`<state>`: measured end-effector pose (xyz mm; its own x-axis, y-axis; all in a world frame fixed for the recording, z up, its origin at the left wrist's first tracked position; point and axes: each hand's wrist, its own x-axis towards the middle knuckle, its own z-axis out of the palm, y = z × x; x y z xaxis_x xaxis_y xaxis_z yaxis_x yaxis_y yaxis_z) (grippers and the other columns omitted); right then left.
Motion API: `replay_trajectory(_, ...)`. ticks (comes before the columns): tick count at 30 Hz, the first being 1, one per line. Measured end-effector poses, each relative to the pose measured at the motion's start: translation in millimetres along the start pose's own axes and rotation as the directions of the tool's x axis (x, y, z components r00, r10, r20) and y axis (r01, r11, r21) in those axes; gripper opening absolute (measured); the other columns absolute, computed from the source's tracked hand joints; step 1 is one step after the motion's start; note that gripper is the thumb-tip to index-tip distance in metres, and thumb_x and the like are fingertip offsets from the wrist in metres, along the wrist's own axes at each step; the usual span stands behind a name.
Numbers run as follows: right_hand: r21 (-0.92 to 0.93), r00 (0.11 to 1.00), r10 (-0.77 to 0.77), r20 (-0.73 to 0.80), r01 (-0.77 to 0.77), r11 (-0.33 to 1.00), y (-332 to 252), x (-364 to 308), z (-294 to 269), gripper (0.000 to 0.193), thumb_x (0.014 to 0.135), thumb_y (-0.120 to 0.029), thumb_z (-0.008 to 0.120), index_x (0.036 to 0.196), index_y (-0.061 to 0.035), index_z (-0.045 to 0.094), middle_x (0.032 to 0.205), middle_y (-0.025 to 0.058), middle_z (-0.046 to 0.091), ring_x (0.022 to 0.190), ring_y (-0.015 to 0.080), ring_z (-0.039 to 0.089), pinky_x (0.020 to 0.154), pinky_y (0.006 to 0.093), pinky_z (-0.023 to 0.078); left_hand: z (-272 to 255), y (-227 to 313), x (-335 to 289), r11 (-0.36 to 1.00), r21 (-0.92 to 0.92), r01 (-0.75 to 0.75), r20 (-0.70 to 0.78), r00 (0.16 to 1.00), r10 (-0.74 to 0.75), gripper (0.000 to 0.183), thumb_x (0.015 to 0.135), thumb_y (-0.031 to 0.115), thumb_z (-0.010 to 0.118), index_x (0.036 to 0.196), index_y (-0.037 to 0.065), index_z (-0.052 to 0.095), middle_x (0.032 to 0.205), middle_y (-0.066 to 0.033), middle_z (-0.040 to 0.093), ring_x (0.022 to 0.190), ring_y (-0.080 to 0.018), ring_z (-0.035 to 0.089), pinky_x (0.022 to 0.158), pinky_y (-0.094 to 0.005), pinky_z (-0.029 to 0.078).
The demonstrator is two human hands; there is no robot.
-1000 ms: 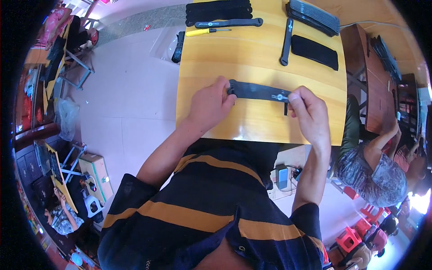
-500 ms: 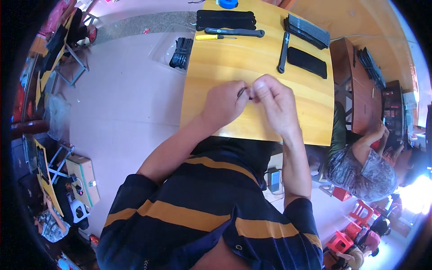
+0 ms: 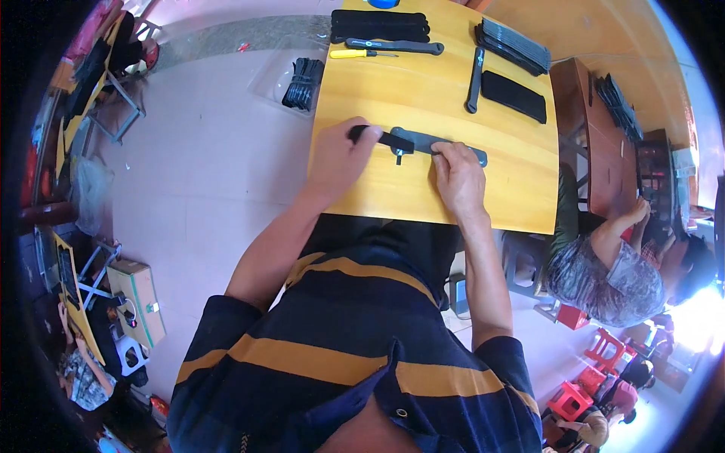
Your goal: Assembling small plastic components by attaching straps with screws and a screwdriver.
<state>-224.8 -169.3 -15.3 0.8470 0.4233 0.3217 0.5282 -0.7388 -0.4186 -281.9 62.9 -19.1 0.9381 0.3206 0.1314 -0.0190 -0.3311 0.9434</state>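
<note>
A dark grey strap with rounded ends (image 3: 423, 141) lies slanting across the near middle of the wooden table. My right hand (image 3: 459, 181) is closed, its fingertips gripping the strap near its right part. To the left, my left hand (image 3: 340, 157) pinches a black fabric strip (image 3: 396, 141) between thumb and fingers. That strip crosses over the grey strap's left end. A small dark tab with a shiny bit (image 3: 399, 157) sticks out toward me below the crossing. Whether the strip and the strap are one piece, I cannot tell.
On the yellow wooden table (image 3: 362, 192) are a yellow-handled screwdriver (image 3: 351, 54), black strap stacks (image 3: 377, 26) at far left, a pile of grey straps (image 3: 513, 47) and a black bundle (image 3: 513, 97) at right. A clear bin (image 3: 264, 83) stands left. A person (image 3: 604, 264) sits at right.
My hands were close together with a small dark piece mostly hidden between them. They have moved apart, and the grey strap now shows flat on the table.
</note>
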Motion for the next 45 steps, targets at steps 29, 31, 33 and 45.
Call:
replay_trajectory(29, 0.358, 0.990, -0.100, -0.096, 0.128, 0.925, -88.6, -7.2, -13.2, 0.044, 0.081, -0.012, 0.074, 0.124, -0.0055, 0.065, 0.107, 0.0173, 0.070, 0.098, 0.0387, 0.069, 0.085, 0.0436, 0.057, -15.1, 98.7, -35.5, 0.822, 0.299, -0.484, 0.122, 0.874, 0.470, 0.021, 0.089, 0.025, 0.074, 0.083, 0.009, 0.062, 0.073, -0.0077, 0.063, 0.067, -0.0278, 0.067, 0.058, -0.0386, 0.051)
replay_trajectory(31, 0.485, 0.988, -0.065, -0.138, 0.124, 0.865, -81.0, -10.8, -10.8, 0.039, 0.081, -0.008, 0.070, 0.119, -0.0043, 0.068, 0.106, 0.0163, 0.071, 0.099, 0.0337, 0.071, 0.086, 0.0386, 0.058, -4.2, 100.0, -44.0, 0.793, 0.312, -0.524, 0.159, 0.851, 0.500, 0.024, 0.088, 0.029, 0.075, 0.085, 0.010, 0.061, 0.076, -0.0074, 0.063, 0.070, -0.0273, 0.068, 0.060, -0.0385, 0.052)
replay_trajectory(33, 0.636, 0.997, 0.015, -0.076, 0.037, 0.771, -80.6, -13.3, -18.2, 0.029, 0.087, -0.008, 0.069, 0.116, -0.0029, 0.069, 0.102, 0.0114, 0.071, 0.094, 0.0239, 0.072, 0.084, 0.0338, 0.057, 0.7, 100.5, -49.5, 0.816, 0.224, -0.534, 0.252, 0.840, 0.480, 0.026, 0.087, 0.030, 0.076, 0.088, 0.010, 0.060, 0.077, -0.0060, 0.064, 0.071, -0.0271, 0.068, 0.060, -0.0378, 0.052)
replay_trajectory(45, 0.941, 0.859, 0.485, 0.162, -0.283, 0.187, -46.8, -25.2, -14.3, 0.027, 0.112, -0.026, 0.051, 0.115, -0.0043, 0.066, 0.091, 0.0019, 0.065, 0.088, 0.0099, 0.060, 0.084, 0.0275, 0.049, -24.1, 60.0, -52.8, 0.999, 0.037, 0.017, 0.241, 0.970, -0.025, 0.025, 0.092, 0.012, 0.077, 0.113, 0.002, 0.069, 0.082, -0.0013, 0.066, 0.063, -0.0057, 0.057, 0.057, -0.0236, 0.047)
